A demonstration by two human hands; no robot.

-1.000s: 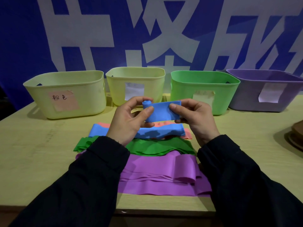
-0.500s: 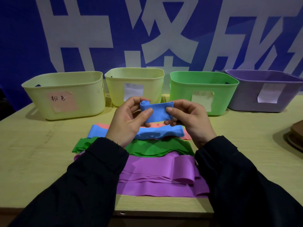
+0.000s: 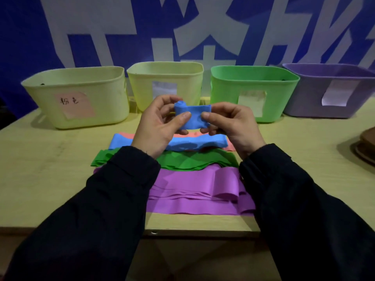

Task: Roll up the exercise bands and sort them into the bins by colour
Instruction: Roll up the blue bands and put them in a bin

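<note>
Both hands hold one blue exercise band (image 3: 191, 116) in the air above the desk (image 3: 50, 169), in front of the second yellow bin (image 3: 165, 78). The left hand (image 3: 156, 126) pinches the rolled end, the coil showing at the band's 11 o'clock corner; its grip is narrow, thumb pressed on the front. The right hand (image 3: 229, 124) pinches the loose tail at 3 o'clock, thumb and fingers tight on the rubber.

To my eye the roll is only partly wound. It would go best with the tail kept taut and level, so the edges stack flush and the coil does not cone out. The rubber looks springy, so the left thumb should pin each turn.

Another blue band (image 3: 182, 144) lies below over a pink band (image 3: 127, 135), with green bands (image 3: 182, 163) and purple bands (image 3: 194, 191) toward 6 o'clock.
</note>
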